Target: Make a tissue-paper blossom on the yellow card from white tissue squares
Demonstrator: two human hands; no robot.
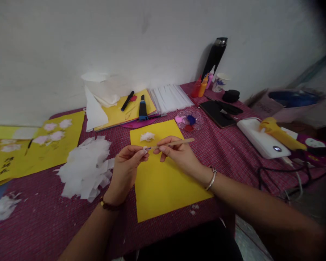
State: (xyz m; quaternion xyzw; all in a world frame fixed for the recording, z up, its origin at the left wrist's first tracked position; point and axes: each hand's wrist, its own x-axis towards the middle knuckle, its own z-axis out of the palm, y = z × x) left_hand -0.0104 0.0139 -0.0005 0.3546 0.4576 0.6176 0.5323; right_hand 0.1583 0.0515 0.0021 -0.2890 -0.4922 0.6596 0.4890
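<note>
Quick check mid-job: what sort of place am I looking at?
Probably a craft table against a plain wall, perhaps in a home or small workshop: there's a heap of white paper pieces, a yellow sheet and a yellow glue gun.

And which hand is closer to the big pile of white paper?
Left. The left hand is just to the right of the pile of white paper; the right hand, holding a stick, is farther right, above the yellow sheet.

This looks like a craft workspace: a cloth-covered table [54, 224] against a wall [152, 43] holds yellow paper [165, 192], squeeze bottles [203, 87], a glue gun [284, 135].
</note>
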